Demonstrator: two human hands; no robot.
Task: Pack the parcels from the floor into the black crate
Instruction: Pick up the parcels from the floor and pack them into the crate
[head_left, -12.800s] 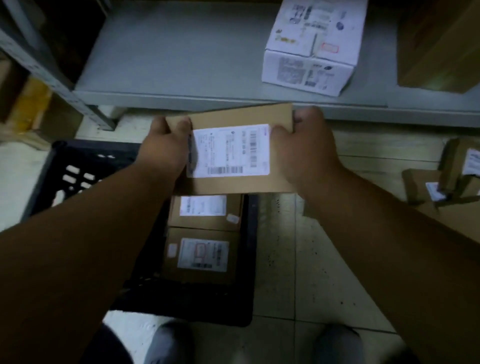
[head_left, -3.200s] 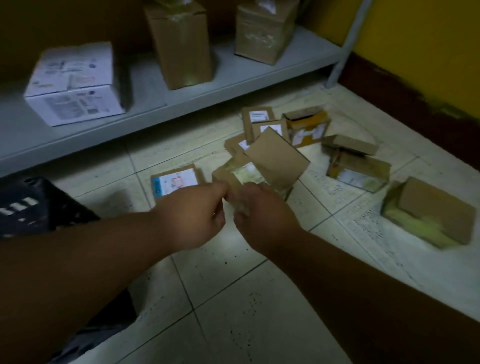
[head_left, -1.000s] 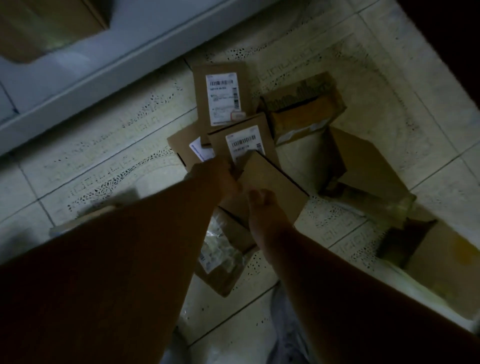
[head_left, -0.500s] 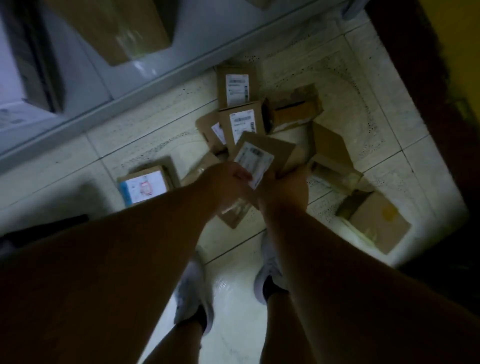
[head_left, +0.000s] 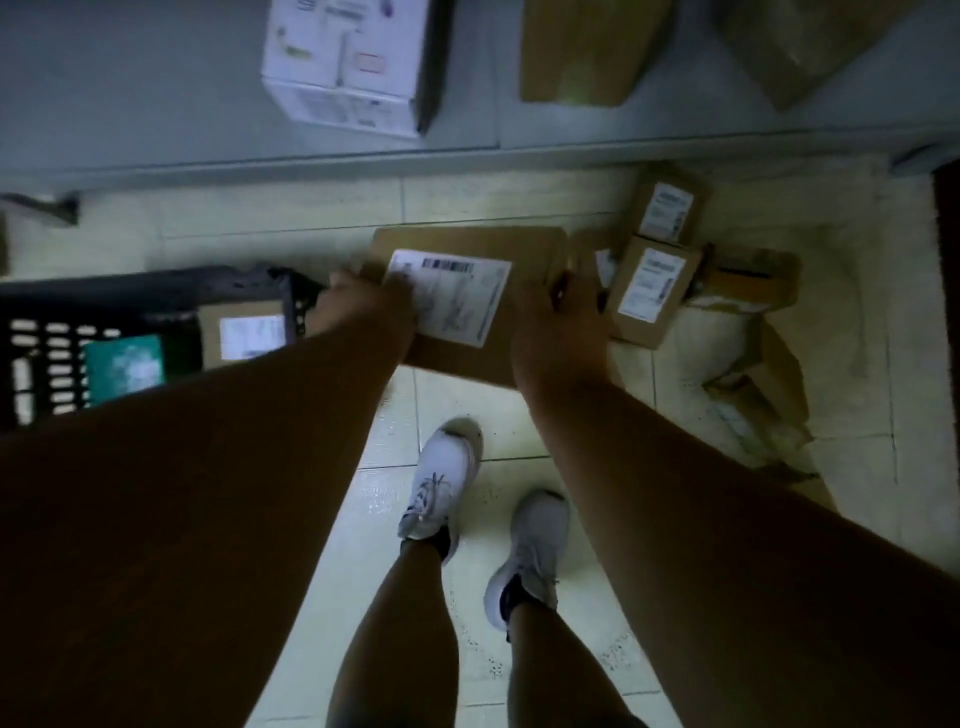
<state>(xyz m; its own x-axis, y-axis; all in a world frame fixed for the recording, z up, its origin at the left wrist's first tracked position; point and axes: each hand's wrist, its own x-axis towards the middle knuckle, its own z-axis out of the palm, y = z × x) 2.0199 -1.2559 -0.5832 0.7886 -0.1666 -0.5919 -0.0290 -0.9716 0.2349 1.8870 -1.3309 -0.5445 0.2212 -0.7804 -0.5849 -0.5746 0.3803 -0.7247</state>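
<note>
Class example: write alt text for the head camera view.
Both hands, left hand and right hand, hold a labelled cardboard parcel above the floor, beside a black crate already holding parcels; more parcels lie on the tiles.

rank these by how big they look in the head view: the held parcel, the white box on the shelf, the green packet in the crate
1. held parcel, though being lifted nearer the camera may inflate it
2. white box, cropped by the top edge, so 1 and 2 are unsure
3. green packet, partly hidden by the forearm
</note>
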